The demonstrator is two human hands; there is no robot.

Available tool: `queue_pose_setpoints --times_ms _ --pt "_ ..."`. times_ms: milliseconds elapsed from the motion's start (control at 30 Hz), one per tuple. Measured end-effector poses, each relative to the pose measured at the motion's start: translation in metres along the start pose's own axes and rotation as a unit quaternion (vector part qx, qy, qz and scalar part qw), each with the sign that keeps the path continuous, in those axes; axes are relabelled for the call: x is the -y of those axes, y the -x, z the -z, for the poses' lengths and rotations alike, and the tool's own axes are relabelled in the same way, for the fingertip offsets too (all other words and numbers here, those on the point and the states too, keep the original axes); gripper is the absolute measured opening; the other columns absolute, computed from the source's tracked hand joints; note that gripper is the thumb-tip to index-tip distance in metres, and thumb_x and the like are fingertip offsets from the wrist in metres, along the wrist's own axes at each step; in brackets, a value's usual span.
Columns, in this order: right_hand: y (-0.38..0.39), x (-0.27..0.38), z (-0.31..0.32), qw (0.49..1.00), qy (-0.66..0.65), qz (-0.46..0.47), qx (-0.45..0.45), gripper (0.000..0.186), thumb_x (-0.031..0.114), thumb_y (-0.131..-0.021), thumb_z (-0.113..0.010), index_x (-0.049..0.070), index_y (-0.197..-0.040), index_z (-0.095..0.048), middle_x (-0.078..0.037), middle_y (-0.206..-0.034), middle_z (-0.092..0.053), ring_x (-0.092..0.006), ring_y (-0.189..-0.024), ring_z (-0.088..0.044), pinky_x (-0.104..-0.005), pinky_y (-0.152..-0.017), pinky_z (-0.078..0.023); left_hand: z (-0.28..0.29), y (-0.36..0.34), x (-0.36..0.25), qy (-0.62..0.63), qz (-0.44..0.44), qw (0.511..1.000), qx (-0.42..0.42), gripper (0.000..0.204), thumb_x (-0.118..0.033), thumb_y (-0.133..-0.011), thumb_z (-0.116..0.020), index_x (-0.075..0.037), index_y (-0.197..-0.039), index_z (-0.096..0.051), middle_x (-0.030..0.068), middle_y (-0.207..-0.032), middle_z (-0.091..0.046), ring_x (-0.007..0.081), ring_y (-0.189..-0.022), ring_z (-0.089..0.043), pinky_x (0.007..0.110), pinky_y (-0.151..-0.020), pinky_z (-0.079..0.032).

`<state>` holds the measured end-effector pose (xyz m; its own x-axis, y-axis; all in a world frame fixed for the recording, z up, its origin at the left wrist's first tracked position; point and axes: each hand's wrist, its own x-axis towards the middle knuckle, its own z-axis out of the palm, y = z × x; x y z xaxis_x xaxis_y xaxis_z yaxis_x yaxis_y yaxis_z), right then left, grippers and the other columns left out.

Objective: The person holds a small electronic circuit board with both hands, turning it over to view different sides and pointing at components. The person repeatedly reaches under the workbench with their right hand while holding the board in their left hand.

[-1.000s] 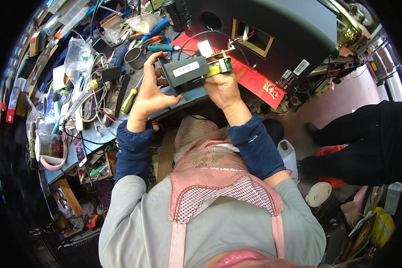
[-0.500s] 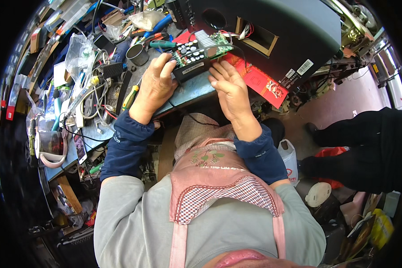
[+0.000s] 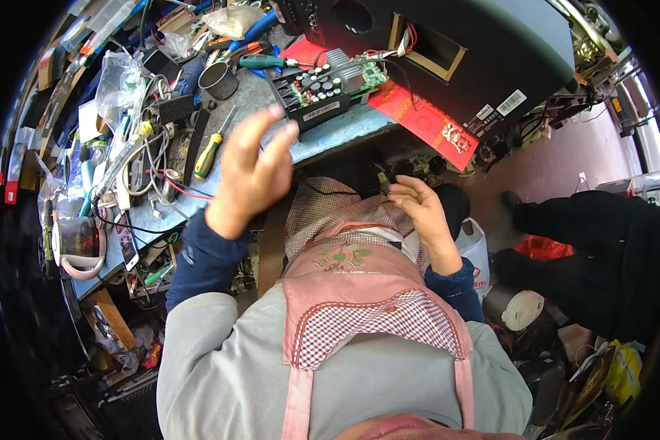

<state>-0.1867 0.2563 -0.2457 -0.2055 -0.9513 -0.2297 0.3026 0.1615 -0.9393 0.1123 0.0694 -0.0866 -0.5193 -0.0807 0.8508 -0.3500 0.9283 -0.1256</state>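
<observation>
My left hand [image 3: 251,174] is raised above the workbench edge, fingers apart and slightly blurred, holding nothing. Just beyond its fingertips, a black-cased circuit board [image 3: 323,95] with several round capacitors and a grey heatsink [image 3: 345,70] rests on the bench. My right hand [image 3: 427,216] hovers over my lap in front of the bench, its fingers loosely bent and a little apart. A small pale piece shows near those fingertips; I cannot tell what it is or whether they touch it. A black cord [image 3: 334,192] runs across above my apron.
A large black speaker-like cabinet [image 3: 484,44] with a square opening stands behind the board, wires running from it. Red printed paper [image 3: 425,125] lies under its edge. A yellow-green screwdriver [image 3: 209,155], a green-handled screwdriver [image 3: 260,61], a metal cup [image 3: 218,81] and tangled cables crowd the bench's left.
Both hands have left the board's sides. My left hand has come back slightly towards me, my right hand down and right over my lap. The board stays on the bench.
</observation>
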Motion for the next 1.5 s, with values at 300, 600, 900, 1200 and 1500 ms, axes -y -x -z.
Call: queue_pose_setpoints --times_ms 300,600,900,1200,1500 --pt "-0.012 -0.071 -0.008 0.982 0.167 -0.085 0.033 0.055 0.000 -0.098 -0.071 -0.005 -0.152 -0.059 -0.015 -0.131 -0.074 -0.0188 -0.112 -0.072 -0.0314 -0.099 -0.059 -0.139 0.132 -0.119 -0.022 0.123 0.816 0.564 0.050 -0.016 -0.089 -0.075 -0.007 -0.138 -0.072 0.0149 -0.140 -0.068 0.0315 -0.116 -0.073 0.042 -0.092 -0.061" --pt "-0.026 -0.082 -0.009 0.881 0.469 0.056 0.020 0.031 0.028 -0.095 -0.075 0.017 -0.124 -0.079 -0.019 -0.116 -0.079 -0.0430 -0.113 -0.073 -0.0522 -0.095 -0.059 -0.081 0.031 -0.115 0.320 0.196 0.853 0.362 0.018 -0.024 -0.099 -0.073 -0.008 -0.092 -0.077 0.0163 -0.090 -0.074 0.0413 -0.084 -0.073 0.051 -0.071 -0.059" --pt "-0.049 -0.060 -0.010 0.842 0.537 -0.036 0.035 0.035 0.020 -0.088 -0.068 0.015 -0.117 -0.086 -0.020 -0.118 -0.081 -0.0411 -0.114 -0.076 -0.0518 -0.098 -0.060 -0.020 0.060 -0.082 0.200 0.383 0.804 0.409 0.031 -0.014 -0.099 -0.075 -0.002 -0.127 -0.075 0.0222 -0.113 -0.074 0.0430 -0.104 -0.074 0.048 -0.087 -0.060" --pt "-0.047 -0.049 -0.054 0.882 0.323 0.317 0.130 0.019 0.018 -0.089 -0.082 0.006 -0.104 -0.081 -0.012 -0.106 -0.066 -0.0321 -0.106 -0.065 -0.0430 -0.089 -0.055 0.005 0.003 -0.099 0.271 0.455 0.810 0.252 0.007 -0.006 -0.102 -0.072 0.000 -0.099 -0.074 0.0155 -0.086 -0.072 0.0300 -0.076 -0.070 0.038 -0.073 -0.055" --pt "-0.062 -0.104 0.025 0.819 0.558 0.037 -0.125 0.034 0.037 -0.108 -0.065 0.008 -0.099 -0.082 -0.023 -0.105 -0.077 -0.0474 -0.098 -0.072 -0.0564 -0.088 -0.058 0.120 -0.047 -0.043 0.518 0.266 0.795 -0.172 0.028 -0.025 -0.113 -0.064 -0.004 -0.095 -0.058 0.0024 -0.084 -0.046 0.0108 -0.060 -0.036 0.029 -0.059 -0.030"
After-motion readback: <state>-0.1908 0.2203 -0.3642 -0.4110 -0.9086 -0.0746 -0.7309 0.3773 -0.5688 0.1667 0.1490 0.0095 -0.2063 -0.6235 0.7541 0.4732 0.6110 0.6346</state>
